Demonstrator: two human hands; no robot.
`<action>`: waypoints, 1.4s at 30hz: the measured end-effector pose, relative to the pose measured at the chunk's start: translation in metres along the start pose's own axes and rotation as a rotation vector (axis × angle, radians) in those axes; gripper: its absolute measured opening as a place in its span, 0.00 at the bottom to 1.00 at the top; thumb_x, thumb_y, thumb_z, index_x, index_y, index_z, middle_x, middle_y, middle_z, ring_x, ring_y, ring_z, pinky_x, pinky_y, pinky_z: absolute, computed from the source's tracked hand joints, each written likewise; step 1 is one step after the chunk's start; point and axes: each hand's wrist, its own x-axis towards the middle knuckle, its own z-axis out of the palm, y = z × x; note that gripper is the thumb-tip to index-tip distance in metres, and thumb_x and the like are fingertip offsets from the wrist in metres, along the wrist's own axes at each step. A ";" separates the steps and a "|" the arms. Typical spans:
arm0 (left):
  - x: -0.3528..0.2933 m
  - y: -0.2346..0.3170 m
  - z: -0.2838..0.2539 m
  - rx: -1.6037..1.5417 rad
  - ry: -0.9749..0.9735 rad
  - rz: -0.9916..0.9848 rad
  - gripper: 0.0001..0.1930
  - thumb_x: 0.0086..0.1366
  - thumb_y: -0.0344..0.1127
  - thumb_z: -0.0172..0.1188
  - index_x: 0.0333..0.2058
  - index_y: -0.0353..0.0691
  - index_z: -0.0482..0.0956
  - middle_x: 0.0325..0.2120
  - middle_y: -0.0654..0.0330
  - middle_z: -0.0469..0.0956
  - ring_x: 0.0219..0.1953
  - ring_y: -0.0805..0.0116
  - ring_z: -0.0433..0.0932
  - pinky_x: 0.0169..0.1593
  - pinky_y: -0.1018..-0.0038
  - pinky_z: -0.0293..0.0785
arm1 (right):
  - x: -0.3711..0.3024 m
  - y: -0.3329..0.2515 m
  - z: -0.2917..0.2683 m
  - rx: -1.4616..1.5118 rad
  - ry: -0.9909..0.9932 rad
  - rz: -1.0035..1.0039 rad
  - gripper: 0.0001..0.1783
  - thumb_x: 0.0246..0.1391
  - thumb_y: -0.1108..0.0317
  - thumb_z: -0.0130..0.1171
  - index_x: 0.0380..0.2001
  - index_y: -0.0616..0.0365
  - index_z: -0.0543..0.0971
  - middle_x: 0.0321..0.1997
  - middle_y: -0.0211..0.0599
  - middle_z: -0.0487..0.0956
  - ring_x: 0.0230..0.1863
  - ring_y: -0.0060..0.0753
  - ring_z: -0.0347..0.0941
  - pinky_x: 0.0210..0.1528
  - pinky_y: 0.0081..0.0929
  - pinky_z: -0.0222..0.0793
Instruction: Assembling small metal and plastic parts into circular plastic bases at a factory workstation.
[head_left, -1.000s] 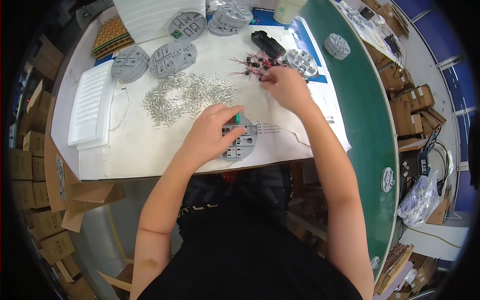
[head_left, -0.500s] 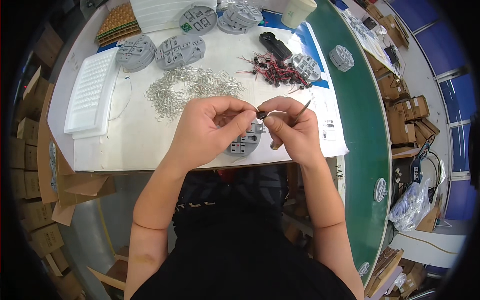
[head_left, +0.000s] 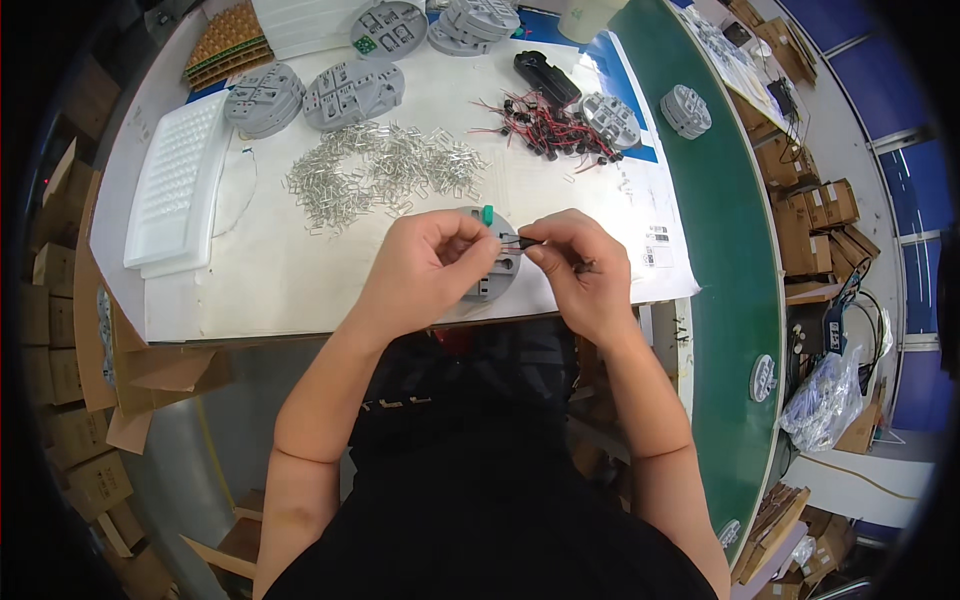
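Thin wires (head_left: 511, 241) stretch between my two hands, over a round grey slotted base (head_left: 490, 288) near the table's front edge. My left hand (head_left: 430, 262) is closed, thumb and forefinger pinching the wire ends. In my right hand (head_left: 583, 268), the fingertips grip a small black part (head_left: 529, 242) on the other end of the wires. A dark bit shows among the right fingers; what it belongs to is hidden. A green block (head_left: 488, 215) stands at the far side of the base, which the left fingers partly cover.
Beyond my hands lie a heap of bent metal pins (head_left: 385, 165) and a tangle of black parts with red wires (head_left: 550, 130). A black holder (head_left: 547, 78), more grey round bases (head_left: 353, 95) and a white tray (head_left: 180, 175) surround them. A green surface (head_left: 715, 270) runs along the right.
My hands have drawn slightly apart, showing wires between them. The pointed tool that stuck up from my right hand no longer shows clearly. The green block has come into sight on the base.
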 end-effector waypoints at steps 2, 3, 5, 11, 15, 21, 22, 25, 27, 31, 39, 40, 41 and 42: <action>-0.001 -0.001 -0.002 0.042 -0.001 -0.034 0.08 0.69 0.32 0.68 0.35 0.31 0.86 0.25 0.66 0.83 0.27 0.83 0.78 0.34 0.80 0.74 | 0.002 -0.003 -0.009 -0.121 -0.102 0.057 0.10 0.58 0.81 0.68 0.43 0.63 0.85 0.40 0.39 0.84 0.35 0.33 0.81 0.38 0.28 0.76; -0.001 0.000 -0.001 0.194 0.010 -0.040 0.08 0.67 0.33 0.68 0.34 0.33 0.86 0.24 0.65 0.83 0.26 0.80 0.78 0.33 0.79 0.74 | 0.002 -0.003 -0.012 -0.183 -0.153 0.087 0.10 0.57 0.81 0.67 0.42 0.62 0.85 0.40 0.42 0.84 0.34 0.40 0.82 0.37 0.32 0.77; -0.002 0.001 -0.001 0.497 0.031 -0.048 0.08 0.64 0.35 0.70 0.32 0.36 0.87 0.22 0.63 0.83 0.23 0.73 0.79 0.32 0.77 0.74 | 0.003 0.000 -0.010 -0.248 -0.194 0.070 0.09 0.56 0.81 0.67 0.41 0.62 0.85 0.38 0.43 0.83 0.35 0.42 0.81 0.38 0.33 0.76; 0.001 -0.007 0.001 0.695 0.039 -0.012 0.08 0.60 0.38 0.69 0.29 0.41 0.87 0.20 0.61 0.82 0.26 0.60 0.79 0.33 0.67 0.75 | 0.007 0.009 -0.007 -0.399 -0.315 -0.013 0.10 0.52 0.80 0.67 0.39 0.62 0.85 0.35 0.47 0.80 0.36 0.55 0.78 0.39 0.40 0.75; 0.001 -0.012 -0.001 0.749 0.029 0.061 0.07 0.60 0.37 0.68 0.29 0.40 0.86 0.19 0.61 0.80 0.27 0.59 0.76 0.33 0.63 0.74 | 0.003 0.007 -0.003 -0.480 -0.313 0.002 0.12 0.51 0.80 0.66 0.41 0.61 0.85 0.35 0.47 0.80 0.37 0.58 0.78 0.40 0.41 0.76; 0.001 -0.007 -0.007 0.760 0.016 0.016 0.10 0.60 0.38 0.72 0.35 0.39 0.87 0.28 0.59 0.82 0.35 0.60 0.78 0.42 0.64 0.74 | 0.005 0.003 -0.003 -0.419 -0.261 0.099 0.06 0.59 0.76 0.66 0.41 0.63 0.85 0.33 0.39 0.82 0.30 0.39 0.78 0.33 0.32 0.74; 0.000 -0.003 -0.007 0.758 0.018 0.018 0.10 0.60 0.38 0.72 0.35 0.39 0.87 0.28 0.59 0.82 0.35 0.60 0.78 0.42 0.64 0.74 | 0.006 -0.001 -0.007 -0.282 -0.218 0.247 0.05 0.62 0.74 0.65 0.41 0.64 0.85 0.33 0.36 0.82 0.28 0.32 0.77 0.31 0.29 0.72; -0.004 0.013 -0.003 0.819 0.126 0.579 0.17 0.59 0.44 0.76 0.44 0.44 0.87 0.46 0.58 0.83 0.50 0.57 0.79 0.56 0.61 0.70 | 0.002 -0.003 -0.009 0.004 -0.164 0.438 0.07 0.67 0.70 0.66 0.41 0.65 0.83 0.32 0.32 0.83 0.26 0.20 0.73 0.27 0.22 0.68; -0.003 0.014 -0.003 0.847 0.149 0.604 0.19 0.58 0.45 0.76 0.46 0.45 0.86 0.50 0.58 0.81 0.55 0.57 0.77 0.59 0.60 0.68 | -0.003 -0.003 -0.008 0.301 -0.141 0.526 0.12 0.69 0.65 0.66 0.42 0.66 0.82 0.31 0.29 0.83 0.25 0.10 0.68 0.26 0.16 0.64; -0.003 0.027 0.002 0.925 0.237 0.701 0.22 0.58 0.46 0.77 0.49 0.47 0.86 0.57 0.57 0.79 0.62 0.55 0.75 0.66 0.57 0.63 | -0.011 -0.008 -0.006 0.570 -0.121 0.581 0.13 0.71 0.64 0.64 0.47 0.65 0.81 0.32 0.28 0.83 0.25 0.10 0.70 0.25 0.13 0.63; -0.003 0.022 -0.006 0.581 -0.051 0.502 0.09 0.62 0.36 0.75 0.38 0.40 0.88 0.36 0.58 0.87 0.45 0.63 0.83 0.55 0.65 0.72 | -0.018 -0.018 0.005 0.570 0.005 0.368 0.10 0.67 0.72 0.67 0.49 0.64 0.82 0.34 0.28 0.83 0.29 0.10 0.72 0.28 0.13 0.67; -0.005 0.023 -0.004 0.409 -0.087 0.339 0.07 0.63 0.34 0.73 0.37 0.39 0.88 0.33 0.59 0.86 0.42 0.66 0.84 0.52 0.68 0.74 | -0.018 -0.017 0.005 0.570 0.005 0.368 0.10 0.67 0.72 0.67 0.49 0.64 0.82 0.34 0.28 0.83 0.29 0.10 0.72 0.28 0.13 0.67; -0.006 0.024 -0.003 0.236 -0.122 0.176 0.05 0.64 0.32 0.72 0.35 0.38 0.88 0.30 0.60 0.86 0.38 0.70 0.84 0.48 0.71 0.75 | -0.018 -0.012 0.006 0.506 -0.011 0.324 0.10 0.66 0.74 0.68 0.48 0.63 0.83 0.34 0.29 0.83 0.29 0.13 0.73 0.28 0.15 0.68; -0.006 0.022 -0.004 0.235 -0.123 0.174 0.05 0.64 0.32 0.72 0.35 0.38 0.88 0.30 0.60 0.86 0.38 0.70 0.84 0.48 0.71 0.75 | -0.019 -0.008 0.006 0.443 -0.028 0.281 0.10 0.64 0.76 0.68 0.48 0.63 0.83 0.34 0.30 0.83 0.29 0.15 0.74 0.29 0.16 0.70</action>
